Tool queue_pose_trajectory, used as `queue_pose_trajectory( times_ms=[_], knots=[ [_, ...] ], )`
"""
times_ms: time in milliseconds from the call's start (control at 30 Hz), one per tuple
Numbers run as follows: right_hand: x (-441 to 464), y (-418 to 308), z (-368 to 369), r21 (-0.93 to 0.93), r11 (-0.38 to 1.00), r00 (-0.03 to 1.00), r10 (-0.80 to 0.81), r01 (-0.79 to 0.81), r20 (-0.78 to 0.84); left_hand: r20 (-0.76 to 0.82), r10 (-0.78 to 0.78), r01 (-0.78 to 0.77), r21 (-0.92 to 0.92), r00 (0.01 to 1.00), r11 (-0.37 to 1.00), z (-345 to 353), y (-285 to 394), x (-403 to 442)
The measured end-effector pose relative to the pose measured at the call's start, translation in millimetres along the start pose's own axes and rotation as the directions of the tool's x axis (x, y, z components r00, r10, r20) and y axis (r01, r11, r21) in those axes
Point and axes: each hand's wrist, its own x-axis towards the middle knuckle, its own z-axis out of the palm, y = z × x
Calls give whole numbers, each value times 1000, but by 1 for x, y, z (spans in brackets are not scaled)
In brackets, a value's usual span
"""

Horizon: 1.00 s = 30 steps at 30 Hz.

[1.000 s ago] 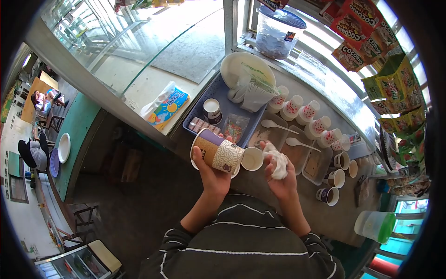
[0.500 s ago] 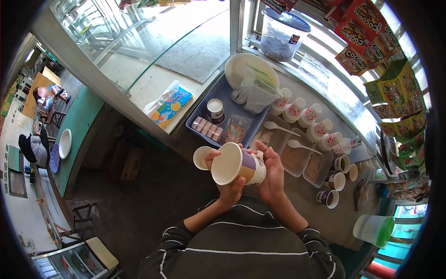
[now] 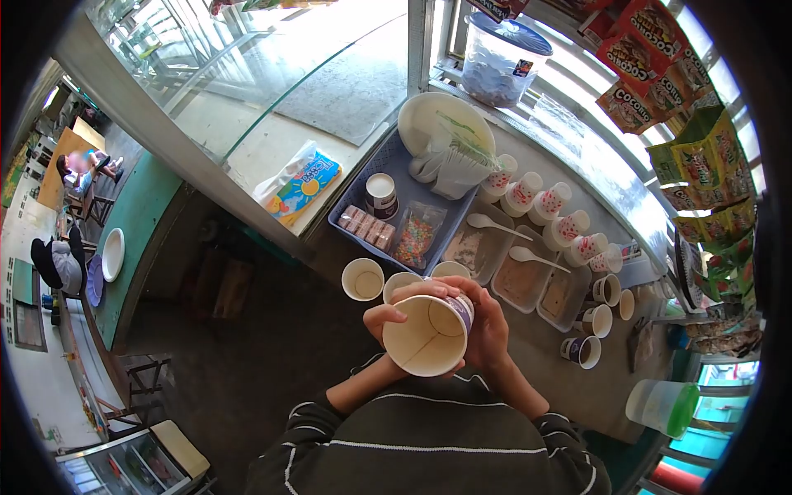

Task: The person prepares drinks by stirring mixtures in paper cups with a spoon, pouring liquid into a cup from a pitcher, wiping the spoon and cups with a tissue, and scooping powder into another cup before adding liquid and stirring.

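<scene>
Just in front of my chest, I hold a paper cup (image 3: 426, 337) tilted so its wide mouth faces me. Its inside is pale, with a seam down the wall, and a strip of purple print shows on its outside. My left hand (image 3: 382, 320) grips it from the left, thumb by the rim and fingers over the upper side. On the other side, my right hand (image 3: 490, 326) is wrapped around the cup's wall. Close beyond my hands stand a pale cup (image 3: 363, 282) and two more, partly hidden by my fingers.
A blue basket (image 3: 342, 223) with a cup and sweets sits ahead. To its right are clear tubs (image 3: 518, 289) with white spoons, a row of printed cups (image 3: 549, 204) and several dark cups (image 3: 582, 351). A green-lidded container (image 3: 660, 408) stands at right; snack packs (image 3: 643, 49) hang above.
The cup in my hands is lower and turned, its mouth now facing me more squarely. My left hand has shifted up and left around it. More of the cups beyond my hands show.
</scene>
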Motion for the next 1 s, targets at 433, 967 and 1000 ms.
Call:
queue_pose_trajectory(
  times_ms=[433,967,1000],
  knots=[
    [1,-5,-13,-107,993,981,71,-52,178,-185,-390,311,-347,902,885,-4,4,12],
    [0,7,-19,22,983,981,179,-182,75,-93,-445,386,-364,890,848,-11,-6,10],
    [0,7,-20,-7,985,983,173,-173,60,-81,-432,379,-356,898,854,-11,-7,10]
  ],
)
